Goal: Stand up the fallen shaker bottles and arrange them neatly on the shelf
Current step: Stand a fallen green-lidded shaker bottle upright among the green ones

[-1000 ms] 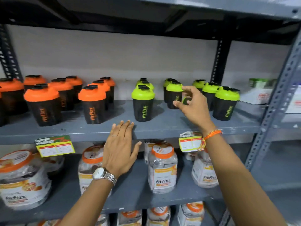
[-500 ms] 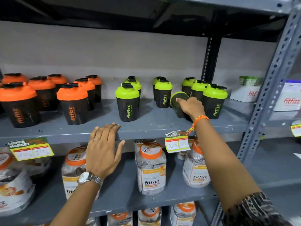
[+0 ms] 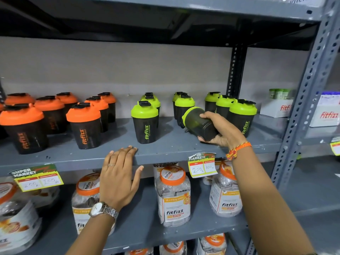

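Observation:
My right hand [image 3: 221, 132] grips a black shaker bottle with a green lid [image 3: 197, 122], held tilted with its lid pointing up and to the left, just above the grey shelf [image 3: 165, 150]. Other green-lidded shakers [image 3: 145, 122] stand upright around it, one row at the right [image 3: 242, 116]. Several orange-lidded shakers [image 3: 83, 126] stand upright on the left half of the shelf. My left hand [image 3: 119, 175] rests flat against the shelf's front edge, fingers spread, holding nothing.
Clear jars with orange lids [image 3: 173, 196] fill the shelf below. Price tags [image 3: 202, 165] hang from the shelf edge. A perforated grey upright [image 3: 301, 100] bounds the right side, with white boxes [image 3: 277, 107] beyond it. Another shelf sits overhead.
My right hand has closed around the fallen green-lidded shaker and lifted it, pulling it forward and tilting it. My left hand has stayed on the shelf edge.

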Demonstrator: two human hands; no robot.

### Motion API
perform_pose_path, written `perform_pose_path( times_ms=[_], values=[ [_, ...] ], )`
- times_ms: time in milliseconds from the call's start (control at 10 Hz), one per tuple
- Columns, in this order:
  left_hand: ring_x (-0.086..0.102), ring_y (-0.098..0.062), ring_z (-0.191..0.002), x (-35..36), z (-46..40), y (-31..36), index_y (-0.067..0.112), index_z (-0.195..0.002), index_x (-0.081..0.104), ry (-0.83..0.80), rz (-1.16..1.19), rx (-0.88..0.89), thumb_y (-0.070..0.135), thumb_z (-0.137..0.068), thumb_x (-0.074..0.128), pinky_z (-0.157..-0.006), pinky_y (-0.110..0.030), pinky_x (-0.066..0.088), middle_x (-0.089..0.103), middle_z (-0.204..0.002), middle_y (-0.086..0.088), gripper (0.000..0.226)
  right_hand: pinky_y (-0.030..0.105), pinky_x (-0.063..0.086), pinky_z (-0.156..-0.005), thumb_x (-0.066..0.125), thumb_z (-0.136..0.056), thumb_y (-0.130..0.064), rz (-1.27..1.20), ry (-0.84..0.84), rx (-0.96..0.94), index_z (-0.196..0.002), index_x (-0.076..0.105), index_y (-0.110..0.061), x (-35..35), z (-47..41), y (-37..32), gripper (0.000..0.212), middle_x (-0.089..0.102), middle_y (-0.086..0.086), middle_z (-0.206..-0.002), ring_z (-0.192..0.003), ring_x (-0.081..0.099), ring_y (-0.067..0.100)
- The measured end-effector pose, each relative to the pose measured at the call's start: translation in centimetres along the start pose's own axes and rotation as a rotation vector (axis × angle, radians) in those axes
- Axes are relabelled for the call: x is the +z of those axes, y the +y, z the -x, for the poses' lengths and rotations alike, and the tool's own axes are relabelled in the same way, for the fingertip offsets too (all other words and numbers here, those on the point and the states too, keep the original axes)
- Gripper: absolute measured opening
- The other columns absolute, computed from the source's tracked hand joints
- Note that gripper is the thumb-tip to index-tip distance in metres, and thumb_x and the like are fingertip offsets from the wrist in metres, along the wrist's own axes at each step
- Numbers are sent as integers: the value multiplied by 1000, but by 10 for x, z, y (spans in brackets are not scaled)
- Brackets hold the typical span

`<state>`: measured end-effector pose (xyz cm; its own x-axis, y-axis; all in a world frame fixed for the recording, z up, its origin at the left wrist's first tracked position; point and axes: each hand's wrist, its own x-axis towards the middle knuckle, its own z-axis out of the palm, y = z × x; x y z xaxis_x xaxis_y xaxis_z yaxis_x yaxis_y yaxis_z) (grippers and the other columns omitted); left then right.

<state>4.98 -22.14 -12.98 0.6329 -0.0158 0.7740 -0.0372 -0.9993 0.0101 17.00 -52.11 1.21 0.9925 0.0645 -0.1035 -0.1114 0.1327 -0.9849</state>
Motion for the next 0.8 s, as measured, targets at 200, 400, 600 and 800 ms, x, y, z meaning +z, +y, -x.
perform_pose_path(
  times_ms=[200, 400, 600, 800],
  values=[
    [53, -27, -130, 0, 0, 1, 18, -140, 51, -20, 3, -7, 49, -98, 40, -122, -44, 26, 60, -139, -4, 54, 47, 58, -77, 71, -82, -21, -235, -37, -170, -116, 60, -7, 3, 8, 13, 38, 65, 21, -113, -99, 67, 34],
    [52, -28, -129, -2, 1, 2, 18, -140, 51, -18, 22, -10, 49, -98, 39, -122, -44, 25, 60, -139, -5, 53, 21, 57, -69, 87, -60, -10, -73, 69, -483, -136, 47, -11, 8, 6, 34, 86, 69, 0, -110, -91, 74, 11],
    [51, -27, -130, -5, 1, 1, 19, -140, 50, -30, 41, -10, 50, -99, 38, -122, -44, 24, 59, -139, -4, 53, 25, 54, -85, 87, -43, -41, 156, 229, -574, -153, 31, -20, 17, -4, 45, 125, 47, 0, -134, -118, 55, 16],
    [50, -26, -131, -7, 0, 1, 20, -141, 48, -42, 51, -7, 50, -99, 38, -123, -42, 22, 58, -140, -2, 53, 31, 47, -95, 88, -58, -40, 440, 262, -606, -155, 26, -20, 20, -12, 46, 117, 39, -3, -131, -117, 50, 19]
  ],
)
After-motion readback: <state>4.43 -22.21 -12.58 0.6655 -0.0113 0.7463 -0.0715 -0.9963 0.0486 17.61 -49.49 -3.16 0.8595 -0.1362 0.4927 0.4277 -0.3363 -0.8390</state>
